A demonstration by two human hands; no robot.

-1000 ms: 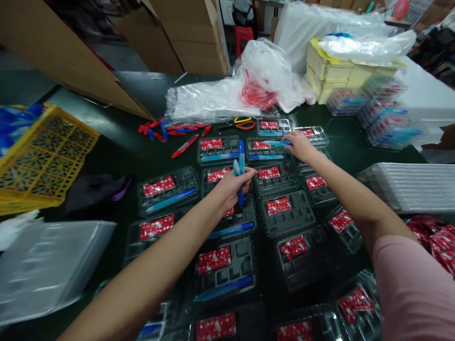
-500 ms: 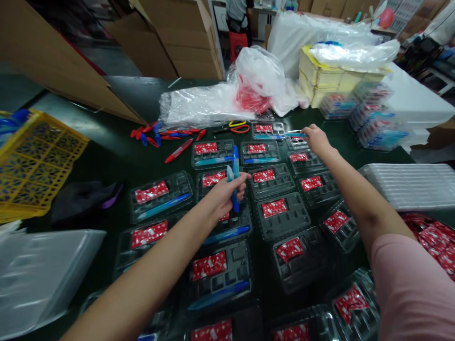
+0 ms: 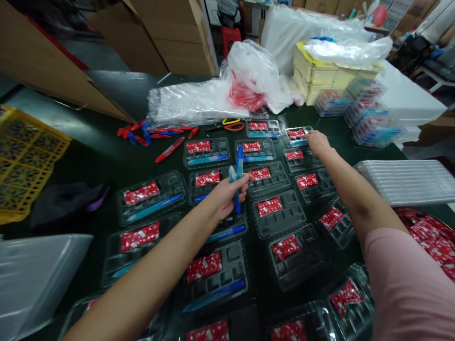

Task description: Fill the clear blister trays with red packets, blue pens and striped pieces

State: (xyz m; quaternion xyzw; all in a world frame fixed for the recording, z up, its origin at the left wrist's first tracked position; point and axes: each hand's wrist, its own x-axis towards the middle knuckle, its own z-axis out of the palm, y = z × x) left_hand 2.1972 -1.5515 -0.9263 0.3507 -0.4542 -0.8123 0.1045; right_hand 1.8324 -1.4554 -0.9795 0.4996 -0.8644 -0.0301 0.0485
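Observation:
Several clear plastic trays [image 3: 277,214] lie in rows on the dark green table, each with a red packet [image 3: 269,206]; many also hold a blue pen [image 3: 155,206]. My left hand [image 3: 224,195] is closed round a bunch of blue pens [image 3: 237,176], held upright over the middle trays. My right hand [image 3: 317,142] reaches to the far right tray [image 3: 297,134] and presses a blue pen into it, fingers curled down.
Loose red and blue pens [image 3: 156,137] and scissors [image 3: 229,125] lie at the back by plastic bags [image 3: 249,80]. A yellow crate [image 3: 24,166] stands left, stacked clear trays [image 3: 408,182] right, red packets [image 3: 430,237] beyond my right arm, cardboard boxes [image 3: 170,33] behind.
My right hand carried a blue pen from the second far tray over to the far right tray and set it down there. My left hand kept its bunch of pens.

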